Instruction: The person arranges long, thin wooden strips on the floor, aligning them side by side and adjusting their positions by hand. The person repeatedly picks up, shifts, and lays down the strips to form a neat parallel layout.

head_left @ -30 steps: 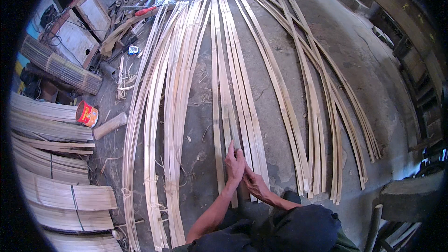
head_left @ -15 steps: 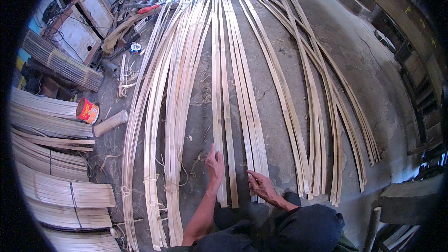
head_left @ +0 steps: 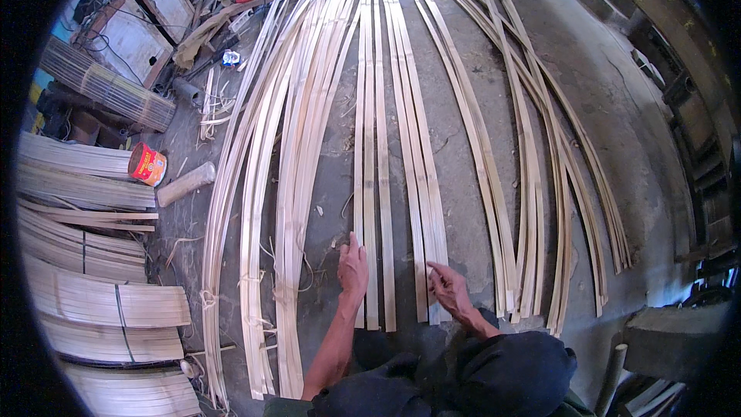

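Observation:
Long pale bamboo strips lie lengthwise on the floor in front of me. My left hand (head_left: 353,269) is beside the left edge of a narrow group of strips (head_left: 384,224), its index finger stretched forward along the outermost one. Whether it touches that strip is hard to tell. My right hand (head_left: 454,293) is over the near part of another group of strips (head_left: 423,216), index finger pointing left across them and the other fingers partly bent. Neither hand visibly holds anything. Both groups' near ends stop just before my knees.
Tied bundles of strips (head_left: 289,208) lie on the left, loose crossing strips (head_left: 532,185) on the right. Stacked slats (head_left: 108,297), a red bucket (head_left: 147,164), a short log (head_left: 186,184) and a rolled mat (head_left: 108,85) stand farther left. A low block (head_left: 675,332) is at right.
My right hand has shifted right and farther over its group of strips. The left group's strips now show more separated. My left hand stays beside them; the whole view has tilted slightly.

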{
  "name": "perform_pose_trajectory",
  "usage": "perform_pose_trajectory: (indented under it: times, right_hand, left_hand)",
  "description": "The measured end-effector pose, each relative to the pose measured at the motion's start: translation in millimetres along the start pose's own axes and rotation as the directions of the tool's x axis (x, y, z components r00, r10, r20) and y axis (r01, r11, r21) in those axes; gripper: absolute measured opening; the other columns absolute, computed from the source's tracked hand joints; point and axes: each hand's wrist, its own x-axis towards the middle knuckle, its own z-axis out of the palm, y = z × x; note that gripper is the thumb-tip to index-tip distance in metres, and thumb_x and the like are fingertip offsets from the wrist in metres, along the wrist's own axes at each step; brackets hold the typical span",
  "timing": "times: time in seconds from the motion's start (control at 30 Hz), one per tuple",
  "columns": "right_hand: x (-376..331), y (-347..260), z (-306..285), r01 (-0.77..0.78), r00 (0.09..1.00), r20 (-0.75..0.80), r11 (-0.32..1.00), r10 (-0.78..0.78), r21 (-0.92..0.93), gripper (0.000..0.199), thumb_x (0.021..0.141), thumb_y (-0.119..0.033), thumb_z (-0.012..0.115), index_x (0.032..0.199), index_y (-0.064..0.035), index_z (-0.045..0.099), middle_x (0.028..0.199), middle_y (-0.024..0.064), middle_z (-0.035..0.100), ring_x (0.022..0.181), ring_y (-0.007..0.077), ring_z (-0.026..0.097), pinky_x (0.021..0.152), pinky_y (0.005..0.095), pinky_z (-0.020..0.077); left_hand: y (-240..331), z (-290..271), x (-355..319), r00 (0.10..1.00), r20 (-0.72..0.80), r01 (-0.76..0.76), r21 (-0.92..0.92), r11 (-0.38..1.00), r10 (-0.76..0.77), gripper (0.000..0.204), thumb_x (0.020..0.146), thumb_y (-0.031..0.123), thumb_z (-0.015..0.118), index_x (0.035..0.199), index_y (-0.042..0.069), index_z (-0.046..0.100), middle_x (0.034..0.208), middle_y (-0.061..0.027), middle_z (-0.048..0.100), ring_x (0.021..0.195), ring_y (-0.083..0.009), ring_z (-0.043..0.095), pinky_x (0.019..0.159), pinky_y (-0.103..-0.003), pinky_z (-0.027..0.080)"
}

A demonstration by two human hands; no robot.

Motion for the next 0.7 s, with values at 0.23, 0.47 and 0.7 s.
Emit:
perform_pose_trajectory:
  times: [0.23,0.47,0.7]
  right_hand:
    - [27.7,40.8,-86.3,0.053,0.882,-0.349,0.802,-0.317,-0.595,0.034,0.095,-0.019,0.06,0.127,-0.0071,0.059,0.099,0.0138,0.061,0.086,0.0305,0.061,0.079,0.0415,0.0497]
    - [7.4,15.9,-127.0,-0.136,0.877,-0.36,0.552,-0.32,-0.822,0.051,0.091,-0.028,0.062,0.135,-0.0051,0.05,0.117,0.0212,0.054,0.105,0.0389,0.054,0.088,0.0483,0.0447]
    - [19.9,52.2,-146.8,-0.098,0.86,-0.51,0.974,-0.02,-0.203,0.043,0.09,-0.025,0.063,0.127,-0.0059,0.054,0.11,0.0195,0.057,0.096,0.0388,0.059,0.083,0.0485,0.0475]
  left_hand:
    - [-6.5,15.5,-2.6,0.999,-0.017,-0.028,0.018,0.999,0.029,0.052,0.095,0.024,0.051,0.143,0.004,0.043,0.106,-0.0234,0.054,0.098,-0.0404,0.058,0.085,-0.049,0.047]
    - [7.5,12.9,-6.8,0.989,-0.142,-0.032,0.039,0.999,0.037,0.057,0.09,0.024,0.059,0.139,-0.001,0.044,0.124,-0.0222,0.049,0.116,-0.0389,0.049,0.098,-0.049,0.04]
    - [54.7,42.9,-31.9,0.914,-0.036,-0.403,0.048,0.914,0.405,0.06,0.088,0.024,0.063,0.141,0.002,0.044,0.143,-0.0205,0.041,0.132,-0.0371,0.041,0.112,-0.049,0.028]
